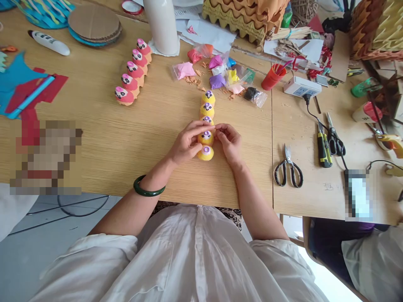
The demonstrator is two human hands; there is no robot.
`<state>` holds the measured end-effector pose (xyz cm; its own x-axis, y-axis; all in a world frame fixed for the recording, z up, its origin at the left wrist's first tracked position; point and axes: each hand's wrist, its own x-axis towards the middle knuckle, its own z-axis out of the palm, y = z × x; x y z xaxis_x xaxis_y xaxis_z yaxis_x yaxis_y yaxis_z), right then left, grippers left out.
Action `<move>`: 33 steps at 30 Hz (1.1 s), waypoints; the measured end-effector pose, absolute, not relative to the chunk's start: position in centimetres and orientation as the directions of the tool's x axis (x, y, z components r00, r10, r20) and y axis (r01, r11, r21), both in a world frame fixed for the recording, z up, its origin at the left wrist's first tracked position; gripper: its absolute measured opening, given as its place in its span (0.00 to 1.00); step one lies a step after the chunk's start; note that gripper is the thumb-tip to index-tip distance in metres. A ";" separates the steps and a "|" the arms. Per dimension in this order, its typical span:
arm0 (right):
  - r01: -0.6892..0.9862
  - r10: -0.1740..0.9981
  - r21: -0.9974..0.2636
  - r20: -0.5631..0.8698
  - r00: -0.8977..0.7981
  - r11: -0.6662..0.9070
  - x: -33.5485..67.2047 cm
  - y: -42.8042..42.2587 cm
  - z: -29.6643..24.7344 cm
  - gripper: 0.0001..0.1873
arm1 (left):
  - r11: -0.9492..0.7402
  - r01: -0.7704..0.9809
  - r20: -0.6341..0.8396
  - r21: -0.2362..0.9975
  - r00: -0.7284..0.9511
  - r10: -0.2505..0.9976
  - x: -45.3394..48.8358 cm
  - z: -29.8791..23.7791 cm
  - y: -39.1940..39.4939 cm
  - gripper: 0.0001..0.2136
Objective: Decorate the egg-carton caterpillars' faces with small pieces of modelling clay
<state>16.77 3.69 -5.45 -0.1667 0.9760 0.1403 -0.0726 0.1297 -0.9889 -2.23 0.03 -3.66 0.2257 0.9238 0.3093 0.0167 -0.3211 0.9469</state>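
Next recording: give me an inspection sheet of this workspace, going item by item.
Surface: light wood-grain table, two tops butted together.
Job's things: row of yellow craft figures with purple eyes.
Clutter: pink figures, bagged coloured clay, scissors.
Hands: left hand and right hand both on the nearest figures.
Cables: black cable from a power strip.
Surroundings: tiled floor; pale garment at lower right.
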 end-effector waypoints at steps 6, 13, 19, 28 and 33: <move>-0.068 0.973 -0.990 0.133 -0.188 0.122 16.5 3.4 -5.4 0.20 | -0.461 0.244 0.397 0.853 0.270 0.877 -3.5 -3.6 0.6 0.32; -0.047 0.966 -0.988 0.154 -0.207 0.148 16.5 3.4 -5.5 0.23 | -0.605 0.369 0.496 0.705 0.353 0.793 -4.2 -3.4 1.3 0.28; -0.018 0.977 -0.992 0.129 -0.168 0.127 16.3 3.0 -4.8 0.22 | -0.705 0.393 0.568 0.591 0.418 0.709 -4.8 -4.1 2.2 0.28; 0.325 0.996 -0.946 0.043 0.074 0.016 16.1 1.8 -1.0 0.17 | -0.709 0.450 0.592 0.543 0.393 0.703 -5.2 -5.2 2.7 0.29; 0.718 0.890 -0.623 -0.076 -0.450 0.311 15.7 -4.5 9.4 0.22 | -0.665 0.467 0.547 0.583 0.379 0.746 -5.1 -5.0 2.8 0.29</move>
<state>15.68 -4.53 9.35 -0.4505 0.8896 -0.0757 0.7181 0.3106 -0.6228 -5.14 2.83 -5.04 0.3787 0.7463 0.5474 0.4670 -0.6648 0.5831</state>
